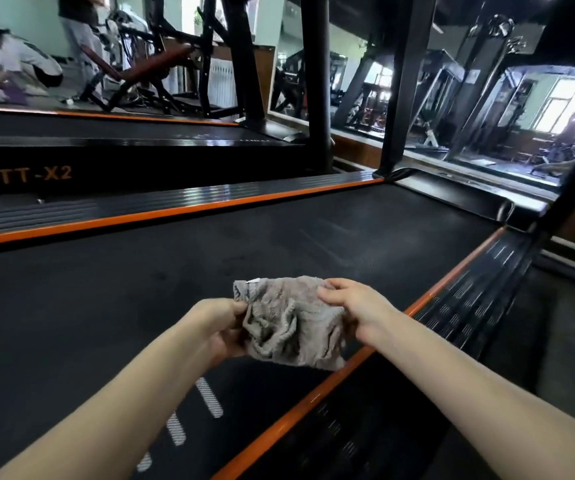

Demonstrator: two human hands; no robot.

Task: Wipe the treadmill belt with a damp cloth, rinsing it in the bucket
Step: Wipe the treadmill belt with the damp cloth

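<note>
While hovering above the treadmill belt, pinching one crumpled grey cloth by its ends with curled fingers of left hand and right hand, stretching its long axis left-to-right.

Black treadmill belt, white dash markings, orange-edged ribbed side rails

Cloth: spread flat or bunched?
Bunched. The grey cloth is creased into folds, gripped at its edges by the left hand and right hand over the treadmill belt.
</note>
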